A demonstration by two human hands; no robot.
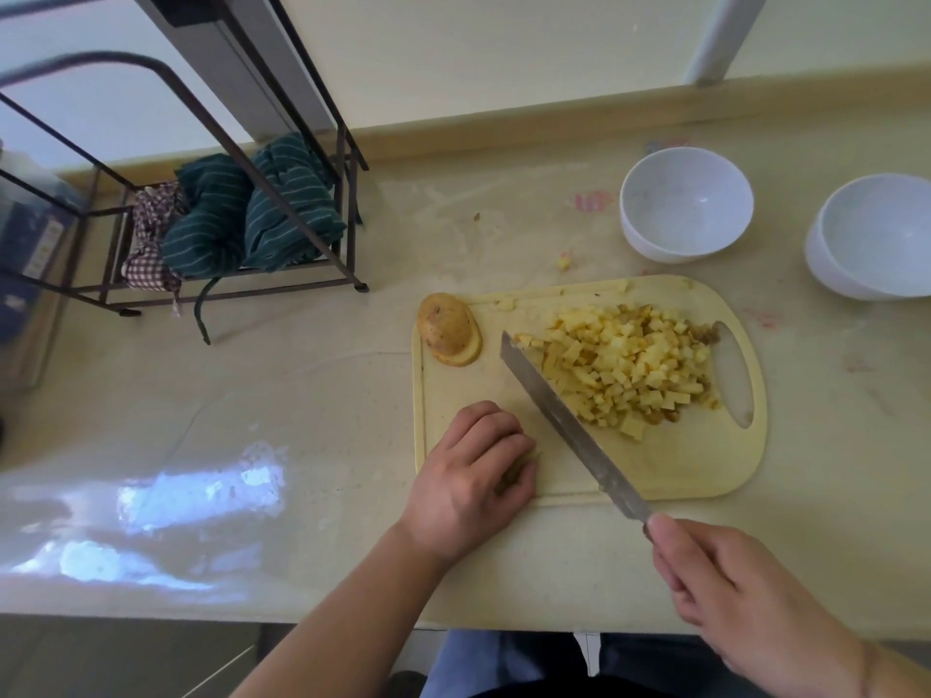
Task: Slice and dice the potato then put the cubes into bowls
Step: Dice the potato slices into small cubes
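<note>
Two white bowls [686,204] [874,236] stand at the countertop's [312,385] far right, beyond the cutting board [695,466]. Potato cubes [629,365] heaped at the board's right end, beside its handle slot. Uncut potato end [446,327], skin up, at the board's far-left corner. Knife [569,425]: blade slanting across the board, touching the heap's left side; handle clasped in the right hand [745,591]. Left hand [473,476]: fingers curled, resting at the board's near-left corner; contents, if any, indiscernible. Wire rack [226,193] with striped cloths [252,214] at the far left.
</note>
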